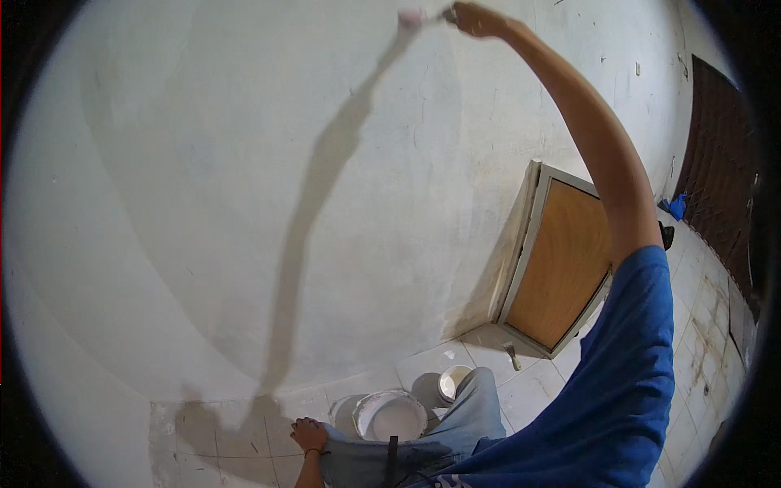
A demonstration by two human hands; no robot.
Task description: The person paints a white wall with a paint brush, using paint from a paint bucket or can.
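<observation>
My right hand (479,20) is raised high against the pale wall (244,183), with the arm stretched out. Its fingers are closed around the handle of a painting tool (412,18) with a pinkish head. Blur hides whether this is a brush or a small roller; the head is at the wall surface. Lower down, my left hand (309,434) rests at my bent left knee and holds nothing. In front of my legs, a round white tub (362,410) on the floor contains whitish liquid. A smaller white bucket (446,399) stands to its right, partly hidden by my right knee.
A framed wooden panel (558,256) leans against the wall at the right. Near its foot lies a putty knife (512,357) on the tiled floor (531,390). Farther right are a dark folding gate (714,152) and a blue item (677,207). Thin cracks mark the wall.
</observation>
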